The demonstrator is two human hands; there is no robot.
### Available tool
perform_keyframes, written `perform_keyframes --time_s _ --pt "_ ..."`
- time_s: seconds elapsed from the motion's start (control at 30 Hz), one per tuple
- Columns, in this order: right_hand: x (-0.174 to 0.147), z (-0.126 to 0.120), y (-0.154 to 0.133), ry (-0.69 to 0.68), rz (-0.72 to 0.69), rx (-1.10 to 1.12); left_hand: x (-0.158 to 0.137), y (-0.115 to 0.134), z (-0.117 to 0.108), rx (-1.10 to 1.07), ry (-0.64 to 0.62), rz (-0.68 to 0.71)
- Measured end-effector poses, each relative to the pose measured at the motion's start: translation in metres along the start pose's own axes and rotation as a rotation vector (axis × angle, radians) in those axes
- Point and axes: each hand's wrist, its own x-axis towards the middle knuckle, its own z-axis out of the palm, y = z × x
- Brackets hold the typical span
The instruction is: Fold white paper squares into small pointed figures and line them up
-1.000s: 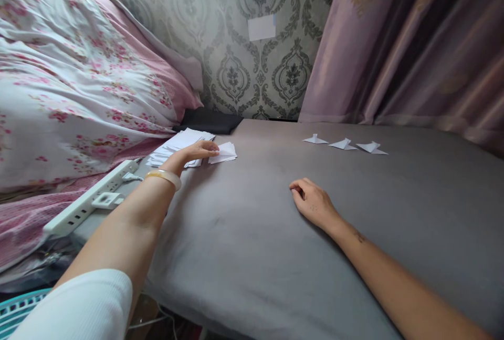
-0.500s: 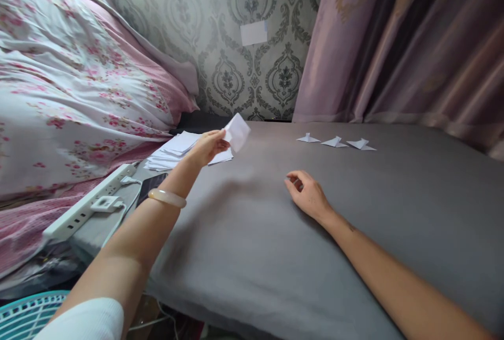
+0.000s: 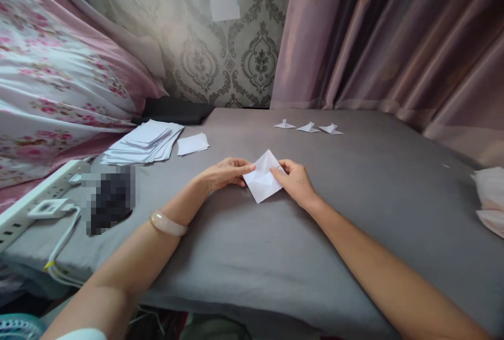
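- The left hand (image 3: 227, 173) pinches one side of a white paper (image 3: 263, 182), thumb on top.
- The right hand (image 3: 294, 179) pinches the other side.
- The paper is between them, over the gray cloth (image 3: 394, 187).
- Both hands point inward.

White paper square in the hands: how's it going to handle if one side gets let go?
The white paper square looks thin, so probably very light. It spans the left hand and right hand without obvious sag, so likely fairly stiff. Visible creases suggest it may flex there first.
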Motion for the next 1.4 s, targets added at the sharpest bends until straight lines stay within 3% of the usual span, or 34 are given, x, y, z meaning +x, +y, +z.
perform_keyframes --time_s 0.23,0.4,0.53,0.63,0.7,0.8,0.83,0.9,1.23,1.3,1.4 --pt "-0.008 0.004 -0.006 -0.078 -0.034 -0.079 0.001 -0.009 0.001 -0.100 0.224 0.038" --pt "-0.011 0.003 -0.007 -0.123 -0.065 -0.114 -0.001 -0.009 -0.003 -0.002 0.363 0.032" --pt "-0.010 0.001 -0.006 -0.171 0.003 -0.205 -0.001 -0.012 -0.012 0.086 0.448 0.116" --pt "-0.009 -0.002 -0.012 -0.164 0.139 -0.231 -0.005 -0.014 -0.017 0.333 0.524 0.241" --pt "-0.009 -0.005 -0.017 -0.162 0.244 -0.204 -0.010 -0.013 -0.016 0.583 0.495 0.353" --pt "-0.007 -0.009 -0.023 -0.158 0.361 -0.126 -0.019 -0.010 -0.008 0.861 0.252 0.492" --pt "-0.006 -0.010 -0.023 -0.152 0.389 -0.092 -0.022 -0.010 -0.004 0.947 0.145 0.487" --pt "-0.004 -0.012 -0.023 -0.141 0.435 -0.018 -0.025 -0.010 0.004 1.032 0.058 0.487" --pt "0.004 -0.016 -0.015 -0.101 0.578 0.249 -0.022 -0.014 0.008 1.127 0.044 0.466" --pt "0.003 -0.021 -0.018 -0.159 0.565 0.210 -0.020 -0.014 0.009 1.157 0.095 0.491" --pt "0.002 -0.034 -0.025 -0.374 0.493 0.042 -0.018 -0.015 0.012 1.181 0.192 0.498"
